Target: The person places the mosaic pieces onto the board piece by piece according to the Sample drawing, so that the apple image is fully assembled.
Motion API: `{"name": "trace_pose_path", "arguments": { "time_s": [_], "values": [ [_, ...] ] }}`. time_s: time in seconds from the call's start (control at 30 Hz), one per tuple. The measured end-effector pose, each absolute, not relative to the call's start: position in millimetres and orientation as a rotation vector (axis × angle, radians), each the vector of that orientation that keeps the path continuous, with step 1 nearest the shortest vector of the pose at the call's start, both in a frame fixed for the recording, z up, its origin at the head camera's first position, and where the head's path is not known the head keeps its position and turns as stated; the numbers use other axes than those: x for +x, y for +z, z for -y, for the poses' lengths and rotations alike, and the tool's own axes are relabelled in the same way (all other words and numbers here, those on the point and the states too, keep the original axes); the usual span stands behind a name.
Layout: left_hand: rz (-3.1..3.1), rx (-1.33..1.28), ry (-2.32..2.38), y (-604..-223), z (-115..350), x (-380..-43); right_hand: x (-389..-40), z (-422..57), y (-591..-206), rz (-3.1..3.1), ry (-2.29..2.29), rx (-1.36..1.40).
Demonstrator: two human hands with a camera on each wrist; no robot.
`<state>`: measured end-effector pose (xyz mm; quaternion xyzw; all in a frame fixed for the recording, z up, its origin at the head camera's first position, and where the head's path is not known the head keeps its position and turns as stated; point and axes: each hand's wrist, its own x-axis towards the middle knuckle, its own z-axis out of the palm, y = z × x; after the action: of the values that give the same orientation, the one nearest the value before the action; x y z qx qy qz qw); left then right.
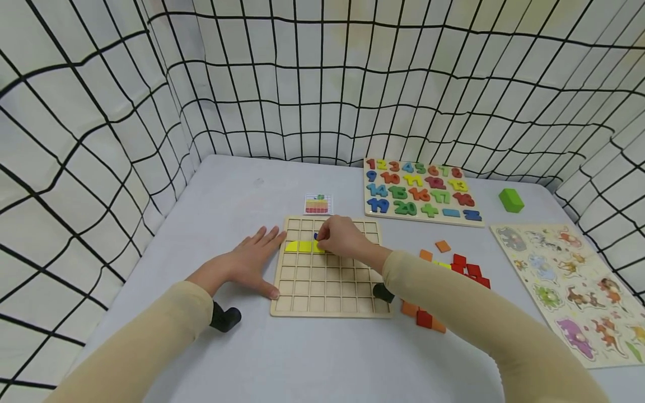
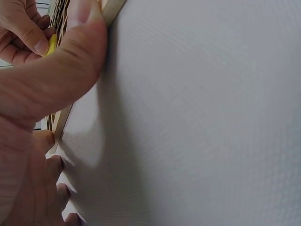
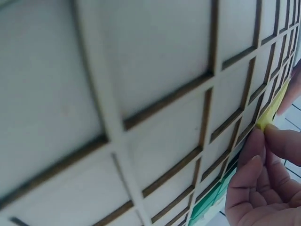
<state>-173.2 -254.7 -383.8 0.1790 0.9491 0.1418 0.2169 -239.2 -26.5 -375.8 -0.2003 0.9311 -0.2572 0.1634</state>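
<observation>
While the left hand [image 1: 250,258] lies with its fingers spread on the white tablecloth [image 1: 201,193], its thumb rests on the edge of a pale wooden grid board [image 1: 312,288], a flat, squarish panel of smooth cells divided by thin raised strips. Close up in the right wrist view, these strips show darker brown cut sides, and the cloth in the left wrist view has a fine woven texture. The right hand [image 1: 345,236] is over the far half of the board, thumb and finger pinching a yellow piece [image 3: 271,112] at the grid. In the head view a bright yellow row [image 1: 302,247] lies across the left cells there, flat and glossy, rounded at its left end, straight along its lower side; its right end runs under the hand. A small dark blue bit [image 1: 316,236] shows beside the fingertips, and a green strip [image 3: 207,202] near the same hand in the right wrist view. Just beyond the board is a small printed card [image 1: 318,204]. Red tiles [image 1: 459,260] and orange tiles [image 1: 443,245], flat squares, lie scattered to the right, some partly behind the beige sleeve [image 1: 443,296]. Further out are a number board [image 1: 425,215] with chunky coloured numerals, a green block [image 1: 511,200] and an animal board [image 1: 524,268], with black netting [image 1: 322,67] behind.
</observation>
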Motion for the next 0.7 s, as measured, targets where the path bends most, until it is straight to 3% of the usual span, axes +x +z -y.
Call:
{"name": "trace_pose_path", "arguments": {
  "time_s": [0.43,0.7],
  "values": [
    [-2.636,0.49,0.388,-379.2,251.1,-173.0,-235.2,28.7,-371.1,-2.733,-0.583,-0.606],
    [-2.643,0.503,0.395,-379.2,251.2,-170.8,-236.4,15.1,-366.1,-2.699,-0.718,-0.572]
  ]
}}
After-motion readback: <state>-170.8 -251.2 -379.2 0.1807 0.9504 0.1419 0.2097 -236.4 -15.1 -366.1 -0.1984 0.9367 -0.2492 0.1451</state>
